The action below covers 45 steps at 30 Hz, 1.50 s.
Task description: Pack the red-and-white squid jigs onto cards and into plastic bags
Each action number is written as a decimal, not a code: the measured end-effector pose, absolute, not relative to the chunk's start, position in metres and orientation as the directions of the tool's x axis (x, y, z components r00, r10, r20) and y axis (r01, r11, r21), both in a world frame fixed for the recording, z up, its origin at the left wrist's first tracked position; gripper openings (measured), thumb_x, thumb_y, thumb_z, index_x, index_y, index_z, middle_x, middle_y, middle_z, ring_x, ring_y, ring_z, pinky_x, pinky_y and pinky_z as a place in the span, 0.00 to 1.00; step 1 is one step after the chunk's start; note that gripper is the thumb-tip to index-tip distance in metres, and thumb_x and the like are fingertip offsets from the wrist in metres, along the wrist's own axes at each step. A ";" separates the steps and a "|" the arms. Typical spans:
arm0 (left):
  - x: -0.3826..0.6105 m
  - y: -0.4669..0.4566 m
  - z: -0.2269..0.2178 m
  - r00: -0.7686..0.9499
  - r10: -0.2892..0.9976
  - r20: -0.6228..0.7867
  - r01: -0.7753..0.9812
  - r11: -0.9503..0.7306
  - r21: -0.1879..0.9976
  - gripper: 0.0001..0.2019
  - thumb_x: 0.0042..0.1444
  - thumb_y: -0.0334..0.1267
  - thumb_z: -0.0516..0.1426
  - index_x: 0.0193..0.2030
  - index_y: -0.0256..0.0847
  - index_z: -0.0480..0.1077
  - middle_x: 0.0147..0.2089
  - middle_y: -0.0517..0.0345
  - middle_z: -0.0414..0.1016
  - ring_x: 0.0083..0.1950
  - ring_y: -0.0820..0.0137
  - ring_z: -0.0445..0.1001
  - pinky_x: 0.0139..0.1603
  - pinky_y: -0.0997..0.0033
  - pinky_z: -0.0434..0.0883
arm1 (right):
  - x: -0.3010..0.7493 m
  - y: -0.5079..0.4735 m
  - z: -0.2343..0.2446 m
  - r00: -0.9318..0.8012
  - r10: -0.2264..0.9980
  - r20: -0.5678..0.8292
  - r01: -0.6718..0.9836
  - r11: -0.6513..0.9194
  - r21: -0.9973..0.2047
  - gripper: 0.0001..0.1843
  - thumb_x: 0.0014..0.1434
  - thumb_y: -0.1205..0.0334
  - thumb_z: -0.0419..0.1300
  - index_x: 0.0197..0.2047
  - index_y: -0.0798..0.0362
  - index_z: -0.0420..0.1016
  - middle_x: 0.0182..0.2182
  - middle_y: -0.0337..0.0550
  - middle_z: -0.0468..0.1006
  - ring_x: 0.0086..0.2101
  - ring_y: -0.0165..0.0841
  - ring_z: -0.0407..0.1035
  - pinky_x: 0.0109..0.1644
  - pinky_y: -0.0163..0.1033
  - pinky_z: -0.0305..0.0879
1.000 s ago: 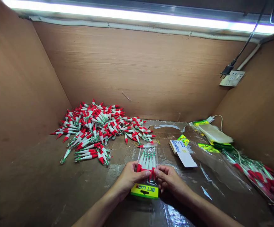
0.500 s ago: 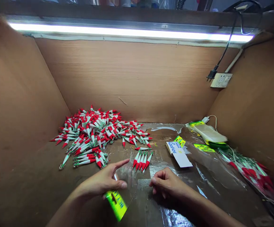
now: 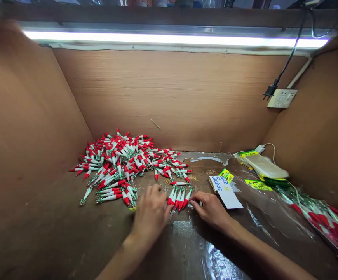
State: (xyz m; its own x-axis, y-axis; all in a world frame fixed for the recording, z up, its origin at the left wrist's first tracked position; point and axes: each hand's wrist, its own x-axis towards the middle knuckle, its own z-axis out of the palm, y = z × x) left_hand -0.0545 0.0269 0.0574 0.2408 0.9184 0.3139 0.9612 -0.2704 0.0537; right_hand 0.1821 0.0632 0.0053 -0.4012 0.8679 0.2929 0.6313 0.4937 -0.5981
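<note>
Several red-and-white squid jigs (image 3: pixel 181 199) with green hooked ends lie side by side in a short row. My right hand (image 3: pixel 210 208) is at the row's right end, thumb and forefinger closed on the outermost jig. My left hand (image 3: pixel 150 210) is at the left end, fingers curled and thumb near the jigs. A small yellow corner of a packaging bag (image 3: pixel 133 209) sticks out past its left side; the rest is hidden behind the hand. A large heap of the same jigs (image 3: pixel 125 155) lies behind and to the left.
White cards with blue handwriting (image 3: pixel 225 194) lie right of the row. Farther right are a stack of yellow-topped plastic bags (image 3: pixel 265 163), a loose yellow label (image 3: pixel 258 184) and bagged jigs (image 3: pixel 317 214). A black plug (image 3: pixel 270 91) hangs near the wall socket (image 3: pixel 282 98).
My left hand has turned over and moved up and right to the row, carrying the yellow-topped bag mostly out of sight. My right hand has moved up to the row's right end.
</note>
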 end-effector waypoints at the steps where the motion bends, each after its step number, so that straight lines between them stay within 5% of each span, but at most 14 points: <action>1: -0.036 0.031 0.053 0.292 0.897 0.331 0.947 -0.320 0.032 0.06 0.61 0.37 0.58 0.42 0.41 0.75 0.58 0.46 0.68 0.59 0.53 0.64 0.57 0.57 0.64 | 0.183 0.062 0.001 -0.395 0.870 0.293 0.630 0.489 -0.603 0.12 0.66 0.63 0.54 0.43 0.48 0.80 0.39 0.43 0.82 0.40 0.37 0.75 0.44 0.38 0.65; 5: 0.000 0.050 0.028 0.292 0.919 0.266 0.945 -0.320 0.068 0.07 0.60 0.37 0.58 0.42 0.39 0.75 0.48 0.45 0.72 0.51 0.54 0.69 0.48 0.58 0.67 | 0.189 0.061 -0.013 -0.365 0.882 0.298 0.627 0.470 -0.621 0.12 0.66 0.63 0.55 0.43 0.50 0.80 0.38 0.44 0.82 0.39 0.37 0.75 0.45 0.38 0.65; 10: -0.009 0.066 0.008 0.216 0.952 0.215 0.922 -0.272 0.277 0.06 0.58 0.36 0.58 0.38 0.38 0.75 0.44 0.45 0.74 0.49 0.54 0.71 0.44 0.62 0.65 | 0.190 0.060 -0.017 -0.357 0.886 0.296 0.580 0.459 -0.674 0.12 0.66 0.62 0.56 0.45 0.50 0.81 0.40 0.45 0.82 0.41 0.39 0.75 0.47 0.40 0.65; 16: -0.020 0.062 0.020 0.136 0.975 0.176 0.864 -0.204 0.460 0.07 0.59 0.40 0.58 0.36 0.40 0.74 0.32 0.57 0.75 0.32 0.67 0.74 0.31 0.72 0.63 | 0.179 0.057 -0.012 -0.252 0.956 0.147 0.315 0.225 -0.922 0.16 0.66 0.52 0.57 0.43 0.52 0.82 0.35 0.44 0.82 0.32 0.35 0.73 0.38 0.38 0.66; 19: -0.012 0.046 0.027 0.120 0.989 0.084 0.580 -0.139 0.802 0.13 0.59 0.48 0.59 0.36 0.39 0.74 0.27 0.59 0.74 0.25 0.71 0.72 0.25 0.75 0.62 | 0.169 0.049 -0.012 -0.272 0.961 -0.044 0.017 -0.041 -0.999 0.23 0.64 0.45 0.58 0.53 0.54 0.78 0.30 0.41 0.79 0.19 0.26 0.62 0.23 0.33 0.58; 22: 0.000 0.031 0.028 0.181 0.979 -0.095 0.194 0.060 0.979 0.19 0.56 0.53 0.61 0.36 0.37 0.72 0.27 0.57 0.76 0.18 0.73 0.70 0.18 0.77 0.61 | 0.160 0.040 -0.012 -0.317 0.946 -0.070 -0.256 -0.156 -0.954 0.25 0.64 0.46 0.60 0.57 0.52 0.74 0.33 0.42 0.79 0.23 0.27 0.65 0.25 0.31 0.59; 28: 0.003 0.032 0.026 0.192 0.966 -0.174 0.018 0.174 0.985 0.20 0.51 0.52 0.66 0.32 0.34 0.72 0.22 0.56 0.75 0.17 0.75 0.68 0.16 0.80 0.61 | 0.153 0.033 -0.011 -0.392 0.914 -0.106 -0.498 -0.307 -0.811 0.19 0.64 0.52 0.61 0.51 0.57 0.79 0.30 0.43 0.76 0.29 0.29 0.69 0.32 0.34 0.64; 37: 0.000 0.036 0.008 0.121 0.979 -0.165 -0.209 0.188 0.960 0.18 0.55 0.49 0.66 0.37 0.34 0.71 0.24 0.56 0.76 0.18 0.79 0.66 0.18 0.83 0.60 | 0.154 0.034 -0.015 -0.357 0.919 -0.167 -0.472 -0.332 -0.817 0.22 0.59 0.57 0.69 0.55 0.54 0.78 0.35 0.45 0.80 0.30 0.28 0.70 0.34 0.33 0.64; 45: 0.001 0.032 0.010 0.158 0.967 -0.202 -0.569 0.256 0.781 0.19 0.61 0.44 0.63 0.52 0.33 0.73 0.29 0.58 0.75 0.25 0.76 0.74 0.28 0.77 0.76 | 0.152 0.030 -0.015 -0.355 0.917 -0.183 -0.501 -0.351 -0.791 0.18 0.60 0.61 0.68 0.53 0.56 0.79 0.38 0.47 0.81 0.33 0.28 0.71 0.36 0.31 0.64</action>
